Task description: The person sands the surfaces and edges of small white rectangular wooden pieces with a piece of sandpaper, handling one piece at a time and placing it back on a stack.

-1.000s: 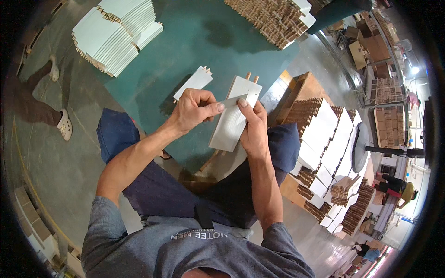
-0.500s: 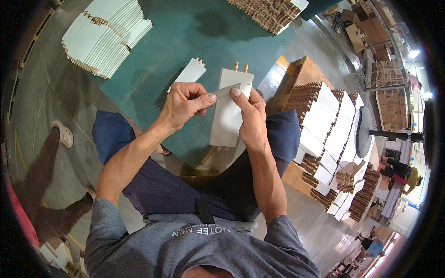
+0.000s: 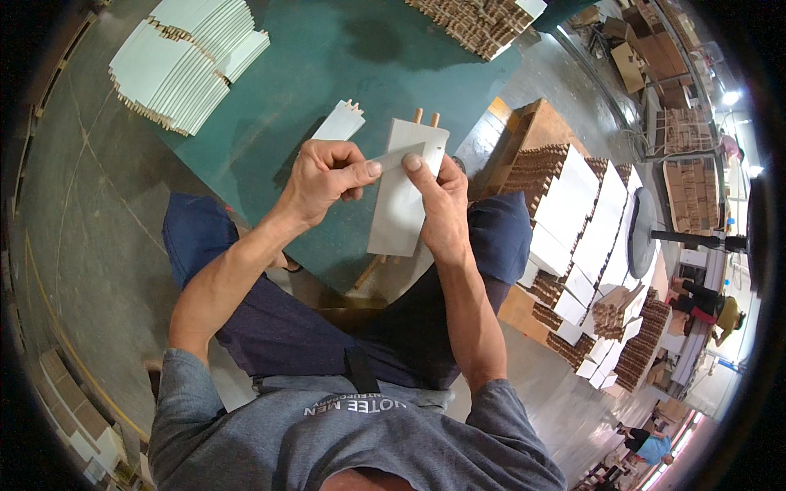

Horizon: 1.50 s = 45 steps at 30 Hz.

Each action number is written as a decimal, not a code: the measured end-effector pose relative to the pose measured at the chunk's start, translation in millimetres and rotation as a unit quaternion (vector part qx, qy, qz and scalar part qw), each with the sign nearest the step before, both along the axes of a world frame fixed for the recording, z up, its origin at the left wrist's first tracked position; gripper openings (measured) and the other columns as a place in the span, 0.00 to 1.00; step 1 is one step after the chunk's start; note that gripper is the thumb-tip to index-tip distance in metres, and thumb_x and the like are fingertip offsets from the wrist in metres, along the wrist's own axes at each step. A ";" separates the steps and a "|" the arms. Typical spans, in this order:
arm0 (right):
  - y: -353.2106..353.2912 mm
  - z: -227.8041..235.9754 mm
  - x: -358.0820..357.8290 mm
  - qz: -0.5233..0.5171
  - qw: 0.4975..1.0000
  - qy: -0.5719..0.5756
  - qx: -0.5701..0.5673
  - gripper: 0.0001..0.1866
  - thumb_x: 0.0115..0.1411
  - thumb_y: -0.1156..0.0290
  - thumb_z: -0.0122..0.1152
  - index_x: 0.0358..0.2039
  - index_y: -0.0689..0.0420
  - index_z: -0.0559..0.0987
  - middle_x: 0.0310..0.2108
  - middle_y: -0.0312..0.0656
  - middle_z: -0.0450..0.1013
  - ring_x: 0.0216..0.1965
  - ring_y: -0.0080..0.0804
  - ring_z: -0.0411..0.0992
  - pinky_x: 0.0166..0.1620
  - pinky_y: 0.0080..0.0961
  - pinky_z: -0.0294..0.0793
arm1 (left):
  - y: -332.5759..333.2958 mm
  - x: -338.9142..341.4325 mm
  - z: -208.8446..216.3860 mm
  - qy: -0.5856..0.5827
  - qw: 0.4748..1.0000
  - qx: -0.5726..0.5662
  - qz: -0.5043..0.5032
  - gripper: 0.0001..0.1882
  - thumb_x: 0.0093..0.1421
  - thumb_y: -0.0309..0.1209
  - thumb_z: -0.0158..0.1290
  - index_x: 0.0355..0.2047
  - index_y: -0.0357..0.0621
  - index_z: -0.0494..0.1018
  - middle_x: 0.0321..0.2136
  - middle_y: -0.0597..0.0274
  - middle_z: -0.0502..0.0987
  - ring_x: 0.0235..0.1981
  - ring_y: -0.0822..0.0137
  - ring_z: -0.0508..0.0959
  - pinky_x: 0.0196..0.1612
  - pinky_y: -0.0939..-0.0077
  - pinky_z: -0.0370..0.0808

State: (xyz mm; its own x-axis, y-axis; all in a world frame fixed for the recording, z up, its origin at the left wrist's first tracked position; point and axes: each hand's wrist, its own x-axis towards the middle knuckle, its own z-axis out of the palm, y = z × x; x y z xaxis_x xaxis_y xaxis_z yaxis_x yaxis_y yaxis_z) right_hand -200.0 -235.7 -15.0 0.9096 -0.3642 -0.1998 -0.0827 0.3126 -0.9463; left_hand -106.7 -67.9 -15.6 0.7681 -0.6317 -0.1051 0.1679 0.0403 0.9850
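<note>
And it's a grey concrete floor (image 3: 90,213) sweeping down the left side, thin pale lines crossing it, a yellow stripe (image 3: 49,304) curving along near the rim. Up in the middle sits the broad green desk (image 3: 270,98), its straight edge cutting sharply against the grey! Over to the right the floor turns glossy, catching the light in pale streaks. Beyond that, metal shelving (image 3: 679,158) bends with the lens, and a bright lamp (image 3: 730,97) blazes beside it. A dark round-headed stand (image 3: 643,233) juts in from the right — and low in that corner a long glowing strip (image 3: 684,439), window or light fitting, impossible to tell.
</note>
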 end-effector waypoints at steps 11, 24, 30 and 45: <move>-8.2 13.3 -4.8 0.109 0.991 0.019 -0.074 0.20 0.68 0.62 0.54 0.53 0.65 0.73 0.43 0.40 0.76 0.44 0.25 0.70 0.50 0.25 0.68 | 9.3 15.0 0.4 0.016 0.999 0.004 -0.046 0.16 0.55 0.39 0.66 0.19 0.43 0.76 0.14 0.68 0.73 0.13 0.78 0.69 0.16 0.82 0.62; -8.3 8.8 -6.0 0.115 0.990 0.005 -0.079 0.19 0.69 0.62 0.53 0.49 0.66 0.74 0.42 0.41 0.75 0.46 0.26 0.68 0.54 0.26 0.65 | 12.0 20.6 -8.0 0.042 0.997 0.002 -0.071 0.16 0.53 0.40 0.67 0.18 0.44 0.76 0.13 0.70 0.72 0.12 0.79 0.68 0.15 0.84 0.62; -8.4 8.2 -5.2 0.114 0.989 0.008 -0.094 0.18 0.69 0.63 0.53 0.49 0.66 0.75 0.40 0.40 0.75 0.45 0.24 0.68 0.52 0.25 0.66 | 13.0 21.5 -8.2 0.023 0.997 0.007 -0.074 0.15 0.53 0.40 0.67 0.18 0.45 0.77 0.13 0.70 0.72 0.12 0.79 0.68 0.15 0.85 0.61; -11.4 4.9 -9.3 0.093 0.986 0.030 -0.132 0.17 0.68 0.61 0.57 0.41 0.65 0.80 0.30 0.33 0.76 0.32 0.18 0.68 0.37 0.21 0.69 | 5.6 0.0 -8.1 0.014 1.000 -0.003 -0.014 0.16 0.57 0.36 0.65 0.17 0.44 0.76 0.12 0.70 0.71 0.12 0.80 0.68 0.15 0.85 0.62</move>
